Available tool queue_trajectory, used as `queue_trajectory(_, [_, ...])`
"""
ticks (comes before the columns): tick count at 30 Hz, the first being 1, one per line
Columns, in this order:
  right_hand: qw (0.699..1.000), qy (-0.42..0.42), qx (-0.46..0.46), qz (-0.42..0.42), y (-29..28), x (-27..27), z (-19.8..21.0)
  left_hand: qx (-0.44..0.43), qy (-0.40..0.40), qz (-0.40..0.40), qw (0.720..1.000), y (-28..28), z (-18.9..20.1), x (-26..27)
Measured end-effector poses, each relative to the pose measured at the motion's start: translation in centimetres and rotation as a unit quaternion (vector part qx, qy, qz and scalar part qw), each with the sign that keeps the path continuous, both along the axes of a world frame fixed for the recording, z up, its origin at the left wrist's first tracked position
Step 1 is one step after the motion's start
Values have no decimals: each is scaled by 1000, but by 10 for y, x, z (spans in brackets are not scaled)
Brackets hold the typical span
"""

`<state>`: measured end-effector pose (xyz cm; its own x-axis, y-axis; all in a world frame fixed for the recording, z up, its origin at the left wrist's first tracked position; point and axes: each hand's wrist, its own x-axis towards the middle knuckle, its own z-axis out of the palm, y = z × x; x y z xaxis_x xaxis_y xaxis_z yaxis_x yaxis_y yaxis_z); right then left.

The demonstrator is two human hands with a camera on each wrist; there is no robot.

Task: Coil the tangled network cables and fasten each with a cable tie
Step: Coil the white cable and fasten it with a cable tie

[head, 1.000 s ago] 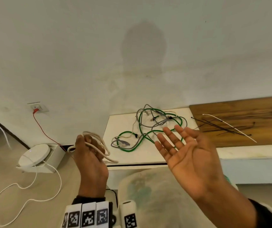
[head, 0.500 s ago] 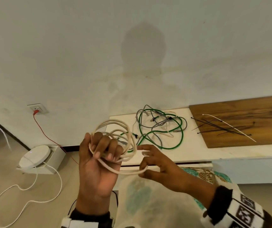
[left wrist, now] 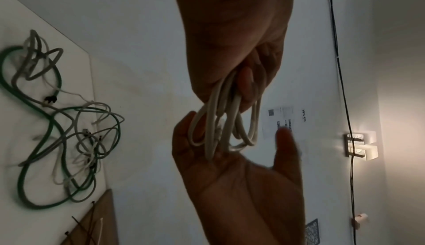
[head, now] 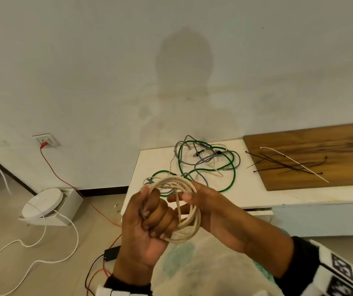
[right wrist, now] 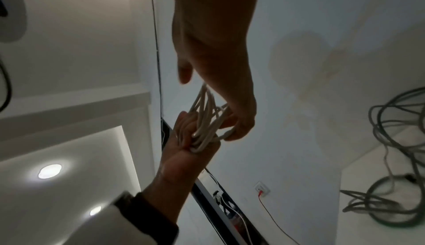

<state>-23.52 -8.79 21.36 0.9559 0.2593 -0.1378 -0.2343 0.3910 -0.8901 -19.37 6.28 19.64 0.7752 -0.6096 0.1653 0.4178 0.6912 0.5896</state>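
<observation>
A coiled cream cable [head: 185, 207] is held in mid-air before the white table's [head: 256, 193] front edge, gripped by the curled left hand [head: 147, 225] and pinched by the right hand [head: 209, 208]. A green and grey cable tangle [head: 205, 163] is left near the table's back edge, cable ties [head: 286, 162] lying on the wooden board [head: 331, 146] at its right.

The left hand [head: 150, 223] grips a coiled cream cable [head: 184, 208] in its curled fingers, and the right hand [head: 211, 210] holds the coil's 3 o'clock side. On the white tabletop [head: 246, 189] at 12 o'clock lies a tangle of green and grey cables [head: 205, 163], with cable ties [head: 288, 163] on a wooden board [head: 331, 146] at 2 o'clock.
</observation>
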Motion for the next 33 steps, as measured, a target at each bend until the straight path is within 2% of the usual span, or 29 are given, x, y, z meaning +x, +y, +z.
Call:
queue_trajectory(3, [994,11,-74,-78,10,2,-6,60,29,30,997,-5,-1,-5])
queue_trajectory(7, [985,76,-17,-152,11,5,-15,89,61,34,994,-9,-4,-6])
queue_trajectory(12, [967,145,172,-120,1,5,-13,106,124,26,986,-11,0,-7])
queue_trajectory(16, [963,151,202,-94,-4,6,-15,125,152,7,980,-9,-2,-8])
queue_trajectory(19, [965,141,204,-88,-7,7,-13,110,162,-13,981,-8,-3,-7])
queue_trajectory(22, [975,137,153,-89,-8,8,-8,123,167,-25,978,-9,2,-9])
queue_trajectory(26, [985,134,-1,-106,-6,9,-1,194,136,-25,971,-13,6,-9])
queue_trajectory(30, [983,137,-78,-97,-6,11,1,168,114,-125,971,0,-3,-1])
queue_trajectory(33, [984,101,-106,-101,-4,11,0,141,130,-127,973,3,-2,0])
